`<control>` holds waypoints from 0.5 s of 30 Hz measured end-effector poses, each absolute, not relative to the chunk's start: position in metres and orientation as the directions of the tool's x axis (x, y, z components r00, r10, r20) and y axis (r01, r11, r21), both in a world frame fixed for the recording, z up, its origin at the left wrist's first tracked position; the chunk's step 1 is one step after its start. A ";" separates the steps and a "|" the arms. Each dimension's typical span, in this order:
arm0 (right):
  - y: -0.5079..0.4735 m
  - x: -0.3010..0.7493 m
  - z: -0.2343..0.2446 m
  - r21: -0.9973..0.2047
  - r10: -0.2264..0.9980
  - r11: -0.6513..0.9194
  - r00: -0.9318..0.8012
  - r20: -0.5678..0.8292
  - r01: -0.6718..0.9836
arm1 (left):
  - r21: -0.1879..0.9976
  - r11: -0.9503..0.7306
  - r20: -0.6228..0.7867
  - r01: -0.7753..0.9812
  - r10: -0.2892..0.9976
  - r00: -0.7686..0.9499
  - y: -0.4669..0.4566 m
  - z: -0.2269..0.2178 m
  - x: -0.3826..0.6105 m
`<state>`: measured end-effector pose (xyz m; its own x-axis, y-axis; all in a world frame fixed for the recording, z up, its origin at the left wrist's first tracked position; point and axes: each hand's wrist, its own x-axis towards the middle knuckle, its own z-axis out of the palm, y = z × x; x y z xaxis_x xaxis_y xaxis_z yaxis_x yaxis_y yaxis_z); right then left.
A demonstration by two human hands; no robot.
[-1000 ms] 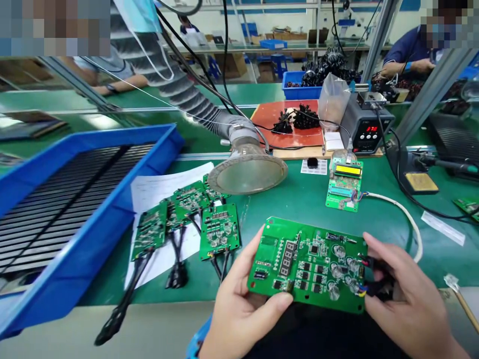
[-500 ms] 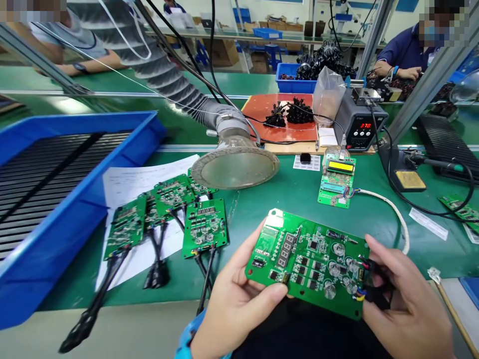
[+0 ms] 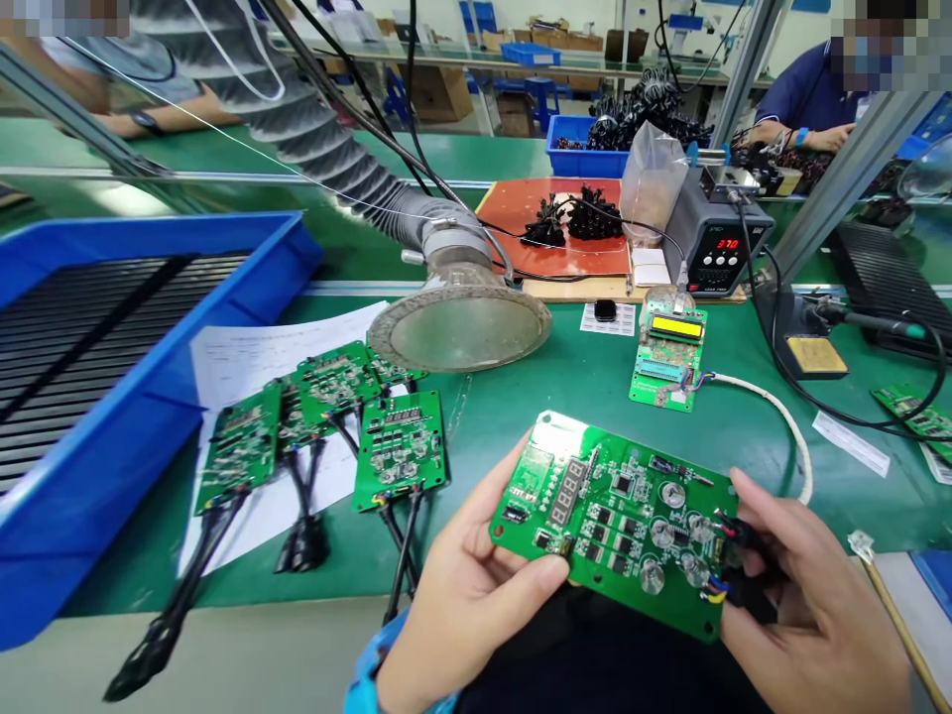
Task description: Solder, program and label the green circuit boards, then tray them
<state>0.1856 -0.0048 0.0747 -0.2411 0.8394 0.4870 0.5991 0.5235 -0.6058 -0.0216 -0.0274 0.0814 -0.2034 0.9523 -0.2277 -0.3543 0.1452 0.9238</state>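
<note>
I hold a green circuit board [image 3: 614, 526] with both hands, just above the near edge of the green worktop [image 3: 521, 436]. My left hand [image 3: 468, 605] closes on the board's lower left edge, and my right hand [image 3: 814, 620] closes on its right edge, so both grips are narrow and holding the board. A black wire connector [image 3: 751, 580] sits at that right edge, partly hidden by my fingers. The four-digit display [image 3: 569, 493] and the round silver parts [image 3: 661, 534] face up toward me.

I judge that the step in hand is checking this board closely. The next move calls for steady hands, so the wires do not pull, and a free place on the worktop for the board.

Near the left side of the worktop, other green boards [image 3: 402, 451] with black cables [image 3: 406, 560] lie on white paper [image 3: 253, 367], beside a blue tray [image 3: 297, 248]. Toward the back edge stands a wide fume extractor hood [image 3: 461, 332]. To its right are a test board with a yellow display [image 3: 667, 362] and a soldering station [image 3: 718, 243] showing red digits.
</note>
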 end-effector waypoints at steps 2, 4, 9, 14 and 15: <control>-0.006 0.185 0.074 -0.601 0.839 0.523 -0.237 0.490 0.605 | 0.928 0.156 -0.232 -0.337 0.953 -0.197 -0.028 0.081 -0.022; -0.005 0.187 0.074 -0.579 0.835 0.528 -0.255 0.488 0.622 | 0.939 0.167 -0.229 -0.299 0.956 -0.183 -0.027 0.079 -0.024; 0.012 0.205 0.077 -0.332 0.707 0.690 -0.501 0.500 0.643 | 0.998 -0.056 0.053 -0.013 0.986 -0.161 -0.018 0.068 -0.036; 0.030 0.219 0.072 -0.299 0.534 0.842 -0.617 0.578 0.450 | 0.749 -0.625 0.649 0.219 0.759 -0.050 -0.003 0.058 -0.051; 0.030 0.219 0.069 -0.263 0.493 0.865 -0.623 0.607 0.428 | 0.656 -0.708 0.734 0.264 0.679 -0.002 -0.002 0.056 -0.055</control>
<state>0.2192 0.0304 0.0692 -0.6232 0.4930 0.6071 0.4275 0.8648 -0.2634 -0.0552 -0.0017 0.0557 -0.0020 0.6792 0.7339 0.2636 -0.7076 0.6556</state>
